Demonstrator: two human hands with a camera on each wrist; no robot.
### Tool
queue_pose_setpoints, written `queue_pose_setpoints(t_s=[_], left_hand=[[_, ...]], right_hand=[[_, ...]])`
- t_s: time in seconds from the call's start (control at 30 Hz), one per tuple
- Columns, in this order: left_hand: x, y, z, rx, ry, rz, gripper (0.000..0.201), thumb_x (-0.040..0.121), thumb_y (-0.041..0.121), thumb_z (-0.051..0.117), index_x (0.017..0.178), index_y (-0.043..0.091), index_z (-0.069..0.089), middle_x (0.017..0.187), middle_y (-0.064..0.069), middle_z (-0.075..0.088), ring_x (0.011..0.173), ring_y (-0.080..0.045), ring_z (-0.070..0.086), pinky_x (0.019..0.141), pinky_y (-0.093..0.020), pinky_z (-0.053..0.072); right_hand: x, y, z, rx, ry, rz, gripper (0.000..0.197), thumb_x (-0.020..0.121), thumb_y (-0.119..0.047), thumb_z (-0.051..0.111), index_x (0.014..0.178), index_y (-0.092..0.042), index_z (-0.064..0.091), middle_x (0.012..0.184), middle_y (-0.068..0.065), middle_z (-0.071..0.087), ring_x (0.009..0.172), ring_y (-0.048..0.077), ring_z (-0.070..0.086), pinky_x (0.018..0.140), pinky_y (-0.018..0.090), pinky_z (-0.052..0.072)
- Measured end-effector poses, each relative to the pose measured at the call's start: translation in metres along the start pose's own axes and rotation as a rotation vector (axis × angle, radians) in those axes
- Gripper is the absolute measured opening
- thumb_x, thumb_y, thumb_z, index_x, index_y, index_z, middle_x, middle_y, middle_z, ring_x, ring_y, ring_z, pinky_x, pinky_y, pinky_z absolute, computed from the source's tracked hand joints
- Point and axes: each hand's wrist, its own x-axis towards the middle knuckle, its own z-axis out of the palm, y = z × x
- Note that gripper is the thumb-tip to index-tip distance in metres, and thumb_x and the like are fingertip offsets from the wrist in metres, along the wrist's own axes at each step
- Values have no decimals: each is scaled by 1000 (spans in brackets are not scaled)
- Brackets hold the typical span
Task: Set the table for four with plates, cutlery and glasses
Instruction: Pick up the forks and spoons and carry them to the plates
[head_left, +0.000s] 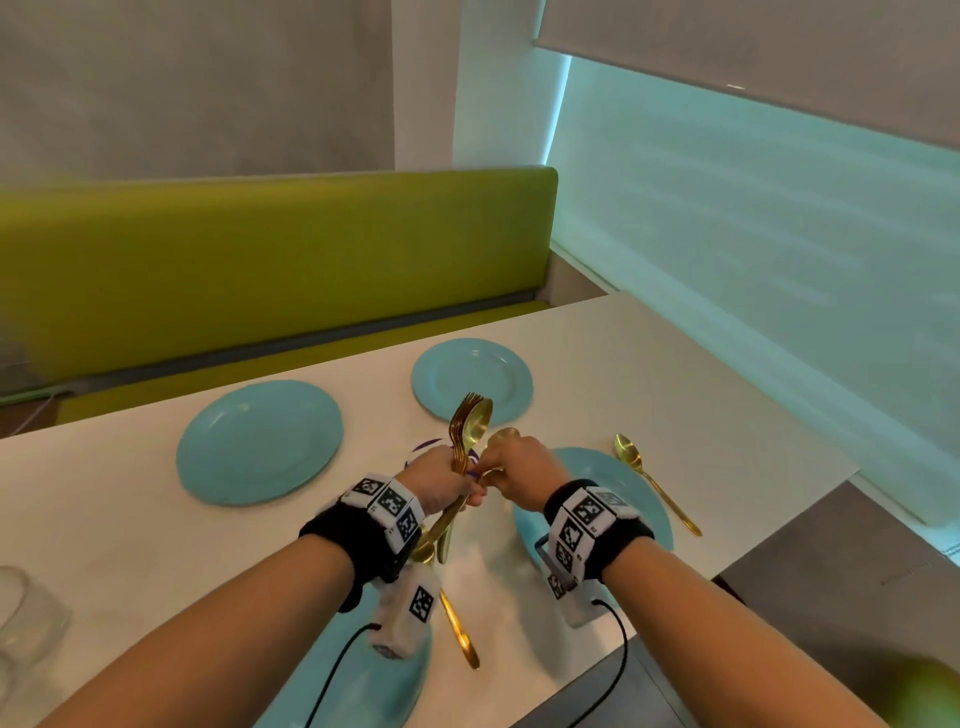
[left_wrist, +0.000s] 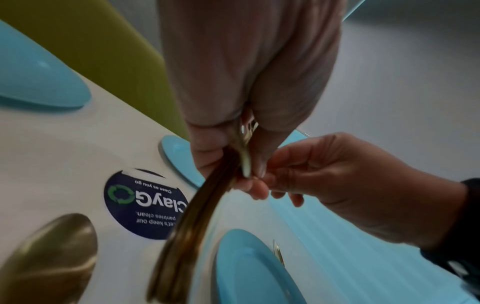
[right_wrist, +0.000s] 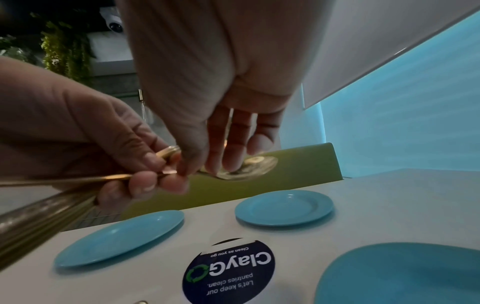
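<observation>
Left hand (head_left: 441, 480) grips a bundle of gold cutlery (head_left: 467, 431) above the round ClayGo sticker (right_wrist: 228, 271) on the white bench (head_left: 130, 519); right hand (head_left: 519, 473) pinches one gold spoon (right_wrist: 244, 167) at that bundle, other fingers loose; four blue plates ring the sticker, far-left plate (head_left: 260, 441), far-right plate (head_left: 472, 379); another spoon (head_left: 654, 486) lies right of the near-right plate (head_left: 592, 467); glasses (head_left: 26, 618) well left of the sticker.
</observation>
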Motion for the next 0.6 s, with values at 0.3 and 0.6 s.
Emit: queue_pose_setpoints(t_s=[0.3, 0.6], left_hand=[[9, 7, -19, -23, 0, -32, 22, 90, -6, 51, 77, 11, 58, 74, -8, 64, 51, -5, 62, 59, -20, 51], [79, 30, -53, -299, 308, -106, 24, 92, 0, 53, 116, -1, 50, 79, -9, 62, 63, -13, 60, 56, -21, 48]], right_hand=[[15, -7, -16, -96, -35, -62, 24, 92, -24, 55, 110, -22, 71, 110, 6, 64, 103, 23, 58, 81, 32, 45], [89, 82, -49, -6, -5, 135, 21, 93, -16, 53, 107, -14, 69, 116, 7, 61, 111, 26, 56, 91, 33, 43]])
